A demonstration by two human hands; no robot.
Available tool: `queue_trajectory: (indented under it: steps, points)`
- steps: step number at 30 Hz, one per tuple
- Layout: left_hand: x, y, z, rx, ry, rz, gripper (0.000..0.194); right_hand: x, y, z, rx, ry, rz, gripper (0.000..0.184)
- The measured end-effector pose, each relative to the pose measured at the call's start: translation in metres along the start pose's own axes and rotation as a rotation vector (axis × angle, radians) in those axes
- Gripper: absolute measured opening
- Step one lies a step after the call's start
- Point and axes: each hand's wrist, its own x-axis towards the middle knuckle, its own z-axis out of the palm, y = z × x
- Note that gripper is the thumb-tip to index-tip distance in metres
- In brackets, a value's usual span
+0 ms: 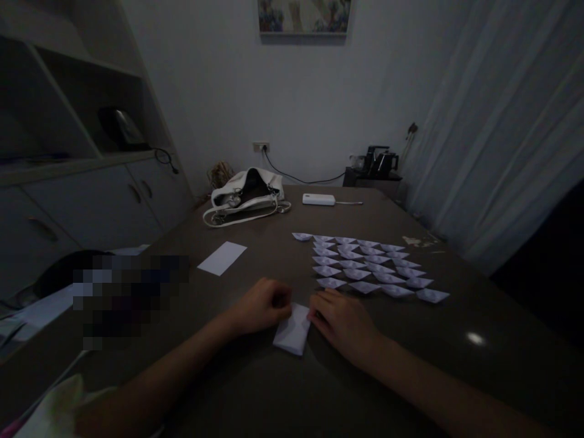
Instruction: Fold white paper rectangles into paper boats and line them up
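Note:
A small folded sheet of white paper (292, 331) lies on the dark table in front of me. My left hand (264, 305) has its fingers closed in a pinch at the paper's upper left edge. From the other side, the curled fingers of my right hand (343, 322) pinch its upper right edge. Just beyond my right hand stand several rows of small folded paper boats (364, 287). Farther off to the left lies a flat white sheet of paper (222, 258).
A white handbag (249, 193) sits open at the table's far left. Right of it lies a white power bank (318, 199) with a short cable. A kettle (385, 163) stands on a side stand beyond the table. Cabinets (91, 207) line the left, a curtain (493, 140) the right.

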Motion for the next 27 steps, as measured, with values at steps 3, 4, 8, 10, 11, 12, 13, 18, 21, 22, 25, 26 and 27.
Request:
queue_trajectory:
  steps: [3,4,8,10,11,12,13,18,21,22,25,26,27]
  points:
    - [0.0,-0.001,0.0,-0.004,0.002,0.002,0.011,-0.001,-0.003,-0.004,-0.052,-0.02,-0.008,0.006]
    - [0.0,-0.001,0.0,-0.006,0.005,0.001,0.011,-0.001,-0.004,-0.005,-0.068,-0.027,-0.01,0.005]
    - [0.0,0.0,0.0,-0.025,0.008,0.004,0.011,-0.003,-0.01,-0.009,-0.127,-0.049,-0.005,0.006]
    - [0.0,0.0,0.0,-0.031,0.006,0.002,0.011,-0.003,-0.013,-0.01,-0.142,-0.057,0.008,0.01]
    - [0.0,0.001,0.0,-0.028,0.008,0.002,0.011,-0.003,-0.014,-0.011,-0.146,-0.06,0.021,0.012]
    - [0.0,0.001,0.0,-0.024,0.009,0.003,0.011,-0.004,-0.015,-0.012,-0.148,-0.063,0.033,0.015]
    - [0.0,0.001,0.0,-0.02,0.008,0.003,0.011,-0.004,-0.016,-0.012,-0.148,-0.065,0.046,0.018]
    - [0.0,0.002,-0.001,-0.024,-0.002,-0.01,0.011,-0.006,-0.02,-0.016,-0.15,-0.08,0.092,0.028]
    - [0.001,0.003,-0.001,-0.017,0.002,-0.016,0.011,-0.008,-0.021,-0.017,-0.138,-0.092,0.098,0.033]
    - [0.001,0.003,-0.001,-0.018,0.002,-0.018,0.011,-0.009,-0.021,-0.017,-0.13,-0.092,0.096,0.034]
    - [0.001,0.004,-0.001,-0.021,-0.003,-0.013,0.011,-0.013,-0.022,-0.016,-0.089,-0.074,0.093,0.045]
    - [0.001,0.004,-0.001,-0.022,-0.002,-0.011,0.012,-0.015,-0.022,-0.015,-0.073,-0.064,0.092,0.049]
    - [0.001,0.005,-0.001,-0.023,0.003,-0.011,0.012,-0.016,-0.022,-0.015,-0.055,-0.055,0.084,0.054]
